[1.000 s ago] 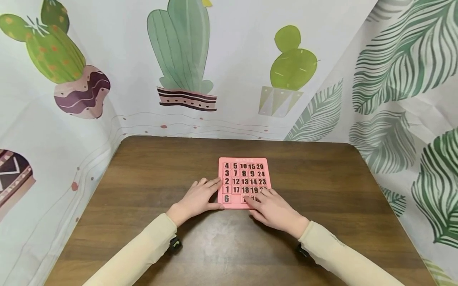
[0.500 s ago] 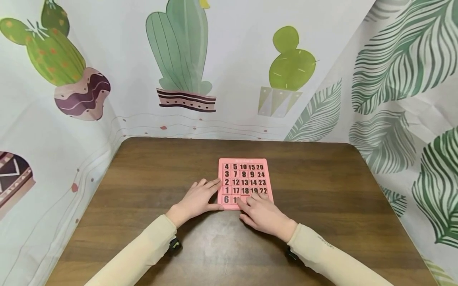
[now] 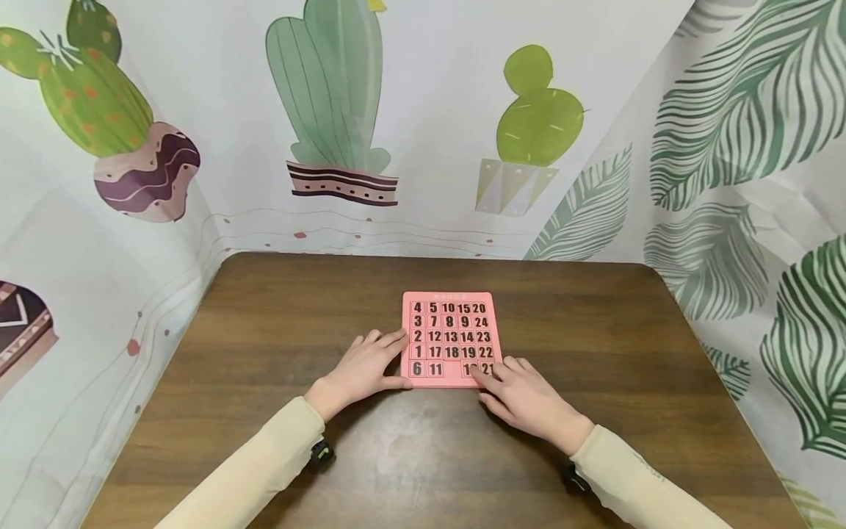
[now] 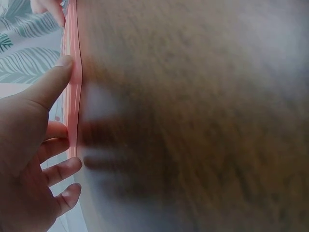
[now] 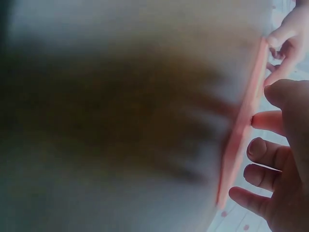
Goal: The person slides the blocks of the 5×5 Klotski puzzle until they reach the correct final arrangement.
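A pink sliding number puzzle (image 3: 452,373) lies flat on the table, its black-numbered tiles in rows. The bottom row shows 6, then tile 11 (image 3: 435,369), a gap, a partly covered tile (image 3: 467,369) whose number starts with 1, and 21. My left hand (image 3: 360,367) holds the board's near left corner, with the thumb on the near edge and fingers along the left side. My right hand (image 3: 532,400) has its index fingertip on the partly covered tile; its other fingers extend loosely beside it in the right wrist view.
The brown wooden table (image 3: 297,294) ends at a wall covering (image 3: 429,147) printed with cacti and leaves. A dark band with a device (image 3: 322,450) shows under the left sleeve, another (image 3: 576,479) under the right.
Tile 11 has slid left from the third to the second column, leaving the gap in the third. My right hand moved left with it, then back right onto another tile. My left hand stayed put.
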{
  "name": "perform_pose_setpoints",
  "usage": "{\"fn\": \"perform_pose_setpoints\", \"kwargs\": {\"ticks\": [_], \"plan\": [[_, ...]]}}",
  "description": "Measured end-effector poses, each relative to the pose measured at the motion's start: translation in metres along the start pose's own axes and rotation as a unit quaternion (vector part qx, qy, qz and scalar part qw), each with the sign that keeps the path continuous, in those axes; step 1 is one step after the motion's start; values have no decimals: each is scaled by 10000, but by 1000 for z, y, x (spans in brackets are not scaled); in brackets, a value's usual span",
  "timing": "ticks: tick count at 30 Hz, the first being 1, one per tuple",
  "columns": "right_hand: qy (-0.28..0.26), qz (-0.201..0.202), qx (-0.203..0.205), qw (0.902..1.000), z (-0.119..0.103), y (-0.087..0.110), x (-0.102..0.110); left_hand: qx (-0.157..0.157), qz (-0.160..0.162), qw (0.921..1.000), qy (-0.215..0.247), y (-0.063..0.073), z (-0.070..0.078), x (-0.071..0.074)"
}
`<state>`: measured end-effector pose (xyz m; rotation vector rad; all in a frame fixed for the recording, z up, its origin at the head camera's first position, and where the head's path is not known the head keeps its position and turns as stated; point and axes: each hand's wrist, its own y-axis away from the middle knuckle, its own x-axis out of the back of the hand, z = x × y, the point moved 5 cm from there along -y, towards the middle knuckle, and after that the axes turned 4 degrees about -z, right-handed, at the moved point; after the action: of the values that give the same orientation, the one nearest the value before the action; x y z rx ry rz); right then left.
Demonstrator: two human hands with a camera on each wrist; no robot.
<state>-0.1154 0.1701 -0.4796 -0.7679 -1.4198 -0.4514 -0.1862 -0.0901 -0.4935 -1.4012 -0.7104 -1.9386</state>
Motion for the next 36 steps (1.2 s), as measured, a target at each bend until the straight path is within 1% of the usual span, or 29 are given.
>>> {"fn": "perform_pose_setpoints", "kwargs": {"ticks": [2, 5, 12, 16, 19, 22, 26, 29, 32, 36], "plan": [[20, 69, -11, 10000, 0, 3, -1, -27, 33, 10000, -21, 0, 0, 1], [26, 132, 34, 9999, -3, 0, -1, -28, 26, 10000, -25, 0, 1, 1], [357, -105, 90, 9993, -19, -18, -2, 32, -70, 10000, 48, -1, 4, 1], [302, -111, 49, 9995, -18, -21, -1, 11, -53, 10000, 13, -2, 4, 1], [87, -83, 9, 9999, -10, -15, 1, -3, -43, 10000, 4, -2, 3, 1], [-8, -28, -104, 9999, 2, -3, 4, -25, -25, 10000, -9, -2, 2, 1], [122, 106, -237, 9996, 15, 16, 8, -62, 18, 10000, -44, -1, 1, 1], [245, 188, -205, 9993, 18, 27, 9, -68, 15, 10000, -26, 0, 1, 2], [264, 187, -170, 9993, 18, 29, 8, -61, 24, 10000, 7, 1, 2, 3], [200, 14, -156, 9997, 13, 23, 4, -64, 44, 10000, 1, 0, 2, 1]]}}
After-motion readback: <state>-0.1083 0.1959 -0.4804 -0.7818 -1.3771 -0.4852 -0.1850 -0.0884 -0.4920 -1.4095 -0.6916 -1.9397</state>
